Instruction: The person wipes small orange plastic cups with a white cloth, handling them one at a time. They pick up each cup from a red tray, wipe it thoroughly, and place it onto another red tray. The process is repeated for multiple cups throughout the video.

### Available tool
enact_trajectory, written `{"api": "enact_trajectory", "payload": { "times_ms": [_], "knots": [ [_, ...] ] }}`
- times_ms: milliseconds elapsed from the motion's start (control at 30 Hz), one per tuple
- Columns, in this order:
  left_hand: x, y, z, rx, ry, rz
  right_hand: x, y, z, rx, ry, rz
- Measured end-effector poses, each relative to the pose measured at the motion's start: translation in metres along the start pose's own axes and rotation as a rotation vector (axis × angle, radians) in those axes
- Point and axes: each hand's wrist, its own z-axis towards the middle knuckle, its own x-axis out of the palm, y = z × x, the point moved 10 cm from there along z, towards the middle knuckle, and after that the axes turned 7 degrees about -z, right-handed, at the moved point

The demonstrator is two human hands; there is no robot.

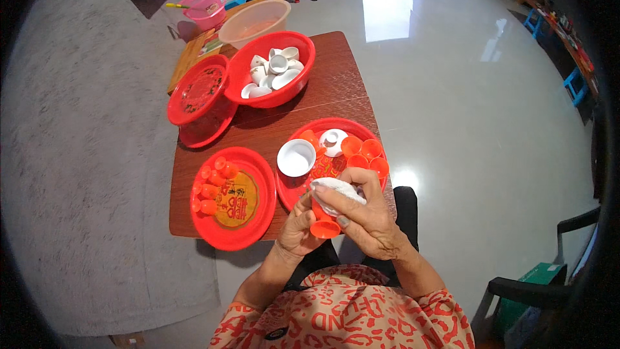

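Observation:
Close to my body, above the table's front edge, I hold an orange plastic goblet (325, 227) with its round flared end toward me. My left hand (298, 227) is closed around its side. My right hand (369, 220) presses a white cloth (337, 195) against the goblet's upper part, which the cloth and fingers hide. Just beyond my hands lies a round red tray (289, 187) bearing several orange goblets (357, 163), a white cup (296, 158) and a white lid (333, 142). To the left, a second red tray (258, 227) carries several small orange goblets (208, 191) along its left side.
Farther back on the brown table (336, 71) stands a red basin (307, 81) full of white cups (278, 64). Beside it rests a tilted red basin (183, 118). A translucent basin (284, 13) and a pink basin (206, 16) are behind. A black-armed chair (529, 287) stands at the right.

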Motion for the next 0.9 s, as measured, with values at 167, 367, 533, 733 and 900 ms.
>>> {"api": "enact_trajectory", "payload": {
  "times_ms": [167,367,533,733,900],
  "knots": [
    [-0.021,0.009,-0.001,-0.035,-0.071,-0.107,0.004,-0.006,-0.013,0.033,-0.091,-0.042],
    [-0.014,0.003,0.007,0.051,-0.013,-0.313,0.013,0.003,-0.021,0.0,-0.143,-0.145],
    [-0.005,0.003,0.008,-0.021,0.069,-0.25,0.019,0.007,-0.027,-0.124,-0.169,-0.11],
    [-0.007,-0.001,0.008,0.047,-0.084,-0.16,-0.022,0.008,-0.011,-0.004,-0.291,-0.143],
    [0.0,0.004,0.009,0.03,-0.021,-0.125,-0.003,0.0,-0.014,0.063,-0.225,-0.225]
  ]
}}
